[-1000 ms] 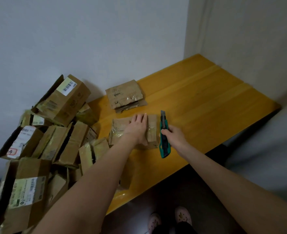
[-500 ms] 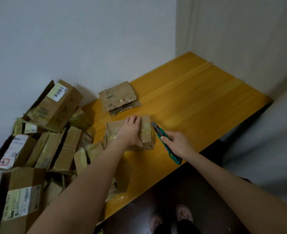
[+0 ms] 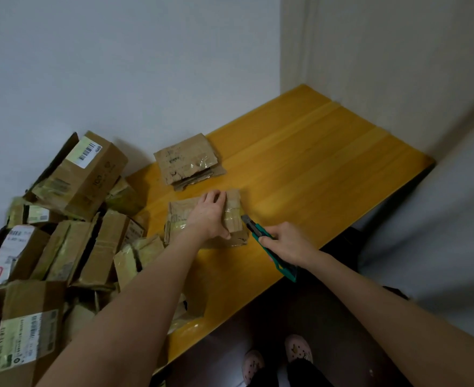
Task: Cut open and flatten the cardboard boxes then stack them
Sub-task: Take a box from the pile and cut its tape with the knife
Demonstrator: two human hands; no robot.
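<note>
Pale walls met in a corner, and a yellow wooden table (image 3: pixel 327 163) was set into it. A small box (image 3: pixel 234 208), brown and banded with clear tape, was lying on the tabletop and was gripped from above by the left hand (image 3: pixel 209 216). The fingers were bent over the far edge and the thumb was set against the near side, so the box was spanned across its width. That hold was judged to be there to stop the box sliding once a blade met it.

Just right of that grip, the taped end of the box was left uncovered, presumably so that the seam could be reached. The right hand (image 3: pixel 286 244) was closed round the teal handle of a utility knife (image 3: pixel 256 229), and the dark tip was pointed up and left at that bare end. The tip was seen just beside the cardboard; whether it touched could not be told. The cut was judged not yet made, since the box was closed and full in shape.

Beyond the left hand's grip, toward the wall, a short stack of flattened boxes (image 3: pixel 185 160) was lying, evidently the place kept for finished pieces. Well to the left of the grip, a heap of boxes (image 3: pixel 82 174) not yet flattened was piled at the table's end, many bearing labels, which suggested that much of the task was left. Below the knife hand, two slippered feet (image 3: pixel 297 347) were seen on a dark floor.
</note>
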